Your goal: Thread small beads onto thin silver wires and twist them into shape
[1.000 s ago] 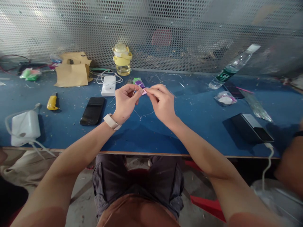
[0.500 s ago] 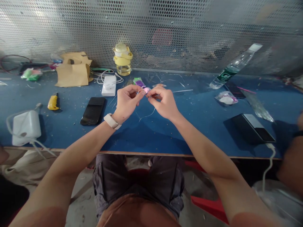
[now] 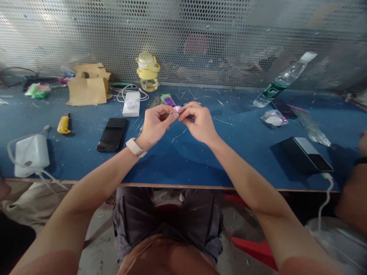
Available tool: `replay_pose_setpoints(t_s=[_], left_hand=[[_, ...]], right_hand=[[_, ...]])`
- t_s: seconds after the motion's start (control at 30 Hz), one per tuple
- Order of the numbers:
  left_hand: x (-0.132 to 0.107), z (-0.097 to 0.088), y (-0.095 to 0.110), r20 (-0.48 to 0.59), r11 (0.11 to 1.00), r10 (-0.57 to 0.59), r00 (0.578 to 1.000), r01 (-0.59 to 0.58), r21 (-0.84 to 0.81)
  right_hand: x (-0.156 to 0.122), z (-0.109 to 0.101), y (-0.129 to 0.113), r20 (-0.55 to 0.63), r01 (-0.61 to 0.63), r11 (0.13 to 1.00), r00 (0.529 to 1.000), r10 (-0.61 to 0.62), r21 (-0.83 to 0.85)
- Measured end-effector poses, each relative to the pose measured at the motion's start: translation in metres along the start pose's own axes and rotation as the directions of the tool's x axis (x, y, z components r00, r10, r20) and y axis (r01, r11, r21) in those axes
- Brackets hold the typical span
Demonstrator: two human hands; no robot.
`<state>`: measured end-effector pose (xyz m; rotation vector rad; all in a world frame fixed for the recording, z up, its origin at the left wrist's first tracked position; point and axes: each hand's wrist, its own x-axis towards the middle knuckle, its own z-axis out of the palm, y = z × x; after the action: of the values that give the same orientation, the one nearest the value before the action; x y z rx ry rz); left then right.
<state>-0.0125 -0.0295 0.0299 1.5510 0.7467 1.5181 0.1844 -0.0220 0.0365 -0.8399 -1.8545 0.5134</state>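
My left hand [image 3: 157, 124], with a pale watch band [image 3: 135, 147] at the wrist, is closed in a pinch over the middle of the table. Fingertip to fingertip with it, my right hand [image 3: 198, 121] pinches too. A thin silvery wire [image 3: 180, 135] runs from between the fingers, its free end dangling below them. Something small and pink [image 3: 177, 109] shows at the fingertips; whether it is held or lies behind them I cannot tell. Just beyond lie a purple packet [image 3: 169, 101] and a green packet [image 3: 165, 96]. Loose thin wires [image 3: 154, 102] lie behind my left hand.
On the left are a black phone [image 3: 112, 134], a yellow-handled cutter [image 3: 64, 124], a white charger [image 3: 132, 103] and brown paper [image 3: 87, 91]. A yellow-lidded cup [image 3: 148, 72] stands by the perforated metal panel [image 3: 177, 23]. Right: a tilted water bottle [image 3: 279, 86], a black device [image 3: 306, 154].
The wire below my fingers has shifted from a wide loop to a shorter dangling end. A straight wire right of my right hand now lies lower and angled. Both hands remain together.
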Motion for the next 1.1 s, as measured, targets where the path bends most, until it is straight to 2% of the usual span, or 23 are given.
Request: replay_pose_setpoints(t_s=[0.13,0.3,0.43,0.53,0.63,0.77,0.83,0.93,1.1], left_hand=[[0.0,0.001,0.003,0.014,1.0,-0.008,1.0,0.008,0.0],[0.002,0.0,0.002,-0.001,0.996,-0.074,0.997,0.074,-0.053],[0.003,-0.001,0.001,-0.013,0.992,-0.105,0.994,0.104,-0.068],[0.002,-0.001,0.001,-0.015,0.994,-0.088,0.996,0.087,-0.07],[0.001,0.001,0.002,-0.007,0.996,-0.065,0.998,0.064,-0.069],[0.0,0.003,0.001,0.007,0.997,-0.038,0.999,0.039,-0.066],[0.001,0.002,-0.002,-0.015,0.998,-0.047,0.999,0.046,-0.053],[0.004,-0.002,-0.007,-0.081,0.996,-0.084,0.993,0.08,-0.049],[0.006,-0.004,-0.007,-0.097,0.985,-0.157,0.983,0.15,-0.08]], right_hand=[[-0.001,-0.001,0.001,-0.002,0.025,1.0,1.0,-0.025,-0.012],[-0.004,0.002,-0.003,0.04,-0.037,0.991,0.999,0.033,0.127],[-0.006,0.004,-0.005,0.022,-0.036,0.995,0.999,0.034,0.092],[-0.007,0.003,-0.004,-0.031,0.035,0.999,0.999,-0.034,0.017],[-0.008,0.002,-0.002,-0.054,0.168,0.984,0.984,-0.171,-0.066],[-0.008,0.0,0.001,0.011,0.275,0.948,0.961,-0.277,-0.158],[-0.008,-0.001,0.002,0.052,0.253,0.945,0.968,-0.247,-0.208],[-0.007,-0.001,0.003,0.101,0.15,0.966,0.986,-0.13,-0.213],[-0.003,-0.003,-0.004,0.134,-0.005,0.999,0.991,0.01,-0.041]])
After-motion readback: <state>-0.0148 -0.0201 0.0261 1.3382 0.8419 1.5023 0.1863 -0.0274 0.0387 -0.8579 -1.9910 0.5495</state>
